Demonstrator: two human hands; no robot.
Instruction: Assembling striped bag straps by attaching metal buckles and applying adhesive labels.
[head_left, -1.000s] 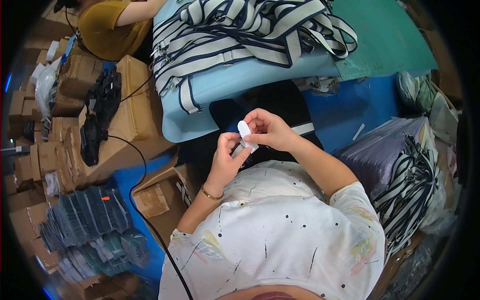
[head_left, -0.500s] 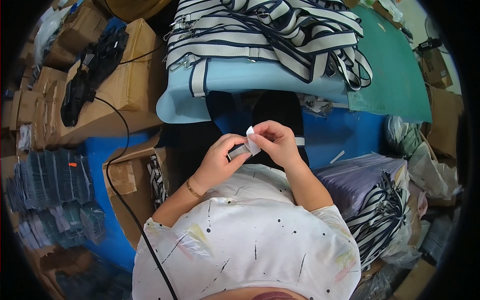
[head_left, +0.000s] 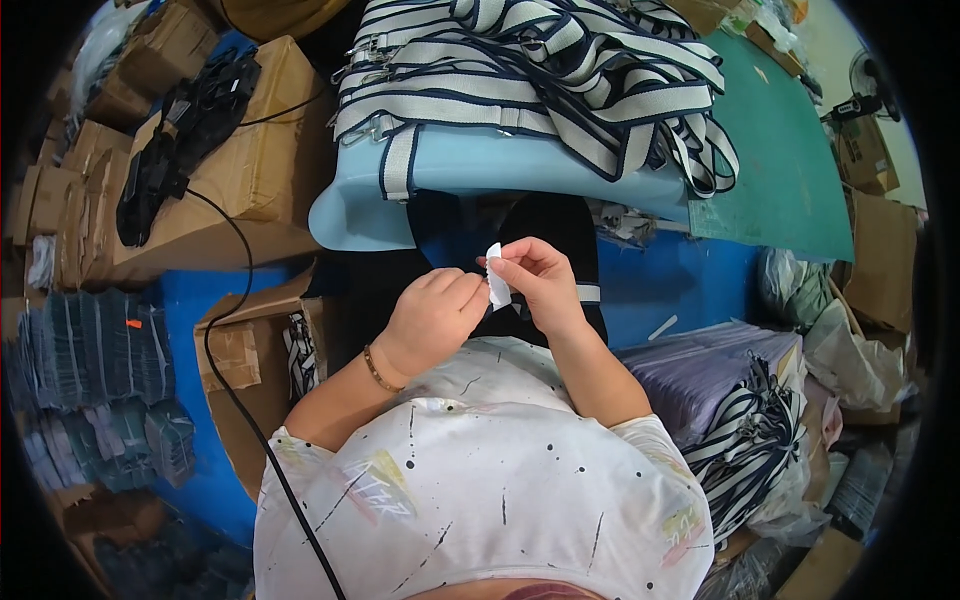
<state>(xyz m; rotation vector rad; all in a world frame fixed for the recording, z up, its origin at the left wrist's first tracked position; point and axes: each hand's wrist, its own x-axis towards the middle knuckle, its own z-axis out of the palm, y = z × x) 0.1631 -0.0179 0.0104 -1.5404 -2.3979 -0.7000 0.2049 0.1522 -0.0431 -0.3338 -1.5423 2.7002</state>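
Note:
In front of my lap both hands meet at a small white paper piece (head_left: 497, 278) with a jagged edge. My right hand (head_left: 541, 283) pinches it between thumb and fingers. My left hand (head_left: 432, 315) is closed, its back turned up and its fingertips against the paper's left side. The grey-and-navy webbing strap that showed in this hand before is now mostly hidden under the fingers. Beyond my knees, a heap of white-and-navy striped straps (head_left: 450, 105) with metal clips lies on a light blue surface (head_left: 365, 215); one strap end hangs over its near edge.
To the left stand cardboard boxes (head_left: 280, 140) and an open carton (head_left: 235, 350) with striped straps inside. A black cable (head_left: 240, 390) runs down past my left arm. At right are a plastic-wrapped stack (head_left: 700, 365), a bundle of straps (head_left: 745, 445) and a green board (head_left: 775, 150).
My left hand has rolled over, its back now up and covering the strap. The white paper stands more upright in my right hand's pinch. The whole view has shifted slightly.

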